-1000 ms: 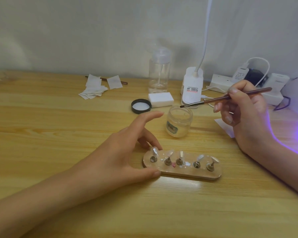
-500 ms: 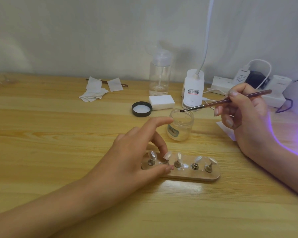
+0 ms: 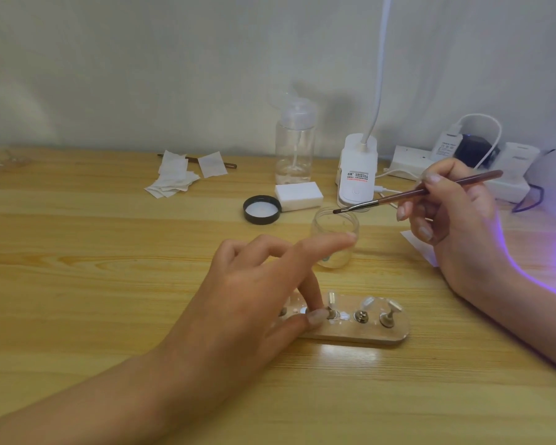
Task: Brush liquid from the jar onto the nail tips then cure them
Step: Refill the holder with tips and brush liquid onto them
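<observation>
We pinched a peg (image 3: 332, 313) on the holder (image 3: 366, 337) with our left hand (image 3: 254, 284), likely steadying it; our right hand (image 3: 453, 226) gripped the brush (image 3: 398, 195) above the jar (image 3: 334, 232), ready to dip.

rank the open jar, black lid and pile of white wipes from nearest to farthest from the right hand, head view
From the right hand:
1. jar, just to its left, below the brush tip
2. black lid, farther left
3. white wipes, farthest left, near the wall
</observation>
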The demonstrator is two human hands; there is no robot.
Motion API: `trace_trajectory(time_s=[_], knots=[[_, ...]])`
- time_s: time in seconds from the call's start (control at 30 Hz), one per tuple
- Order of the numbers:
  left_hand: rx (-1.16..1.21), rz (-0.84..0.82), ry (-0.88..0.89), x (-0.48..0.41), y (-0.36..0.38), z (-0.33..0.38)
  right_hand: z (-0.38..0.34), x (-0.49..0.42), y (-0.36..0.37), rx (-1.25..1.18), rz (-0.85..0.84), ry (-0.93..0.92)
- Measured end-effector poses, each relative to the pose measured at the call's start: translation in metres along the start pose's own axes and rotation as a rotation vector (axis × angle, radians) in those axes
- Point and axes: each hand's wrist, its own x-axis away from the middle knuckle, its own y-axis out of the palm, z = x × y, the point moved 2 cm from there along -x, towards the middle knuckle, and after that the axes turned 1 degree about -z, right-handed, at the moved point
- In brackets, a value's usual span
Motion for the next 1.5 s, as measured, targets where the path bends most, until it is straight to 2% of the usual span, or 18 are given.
trace_trajectory(time_s=[0.07, 0.13, 0.2, 0.27, 0.37, 0.43, 0.57, 0.63, 0.8, 1.5], knots=[[-0.038, 0.075, 0.135, 0.006, -0.007, 0.004, 0.000, 0.000, -0.001, -0.002, -0.002, 0.003], [-0.140, 0.074, 0.266, -0.003, -0.010, 0.010, 0.001, 0.000, -0.001, -0.023, -0.001, 0.013], [-0.194, -0.070, 0.075, -0.033, -0.015, 0.010, 0.001, -0.001, -0.001, -0.052, -0.002, 0.025], [-0.094, -0.165, -0.083, -0.044, -0.024, 0.000, 0.001, -0.002, -0.001, -0.063, -0.008, 0.027], [0.126, 0.154, 0.079, -0.039, -0.049, 0.000, 0.001, -0.002, -0.001, -0.048, -0.019, 0.027], [0.292, 0.164, 0.052, -0.041, -0.050, -0.015, 0.002, -0.003, -0.001, -0.049, -0.030, 0.034], [0.586, 0.142, -0.153, -0.068, -0.031, -0.041, 0.001, -0.003, 0.001, -0.035, -0.050, 0.039], [0.678, 0.167, -0.169, -0.072, -0.022, -0.049, 0.001, -0.003, 0.001, -0.028, -0.046, 0.040], [0.750, 0.233, -0.168, -0.073, 0.003, -0.061, 0.002, -0.003, 0.001, -0.031, -0.040, 0.038], [0.761, 0.189, -0.219, -0.064, 0.017, -0.070, 0.005, -0.003, 0.000, -0.090, -0.073, 0.065]])
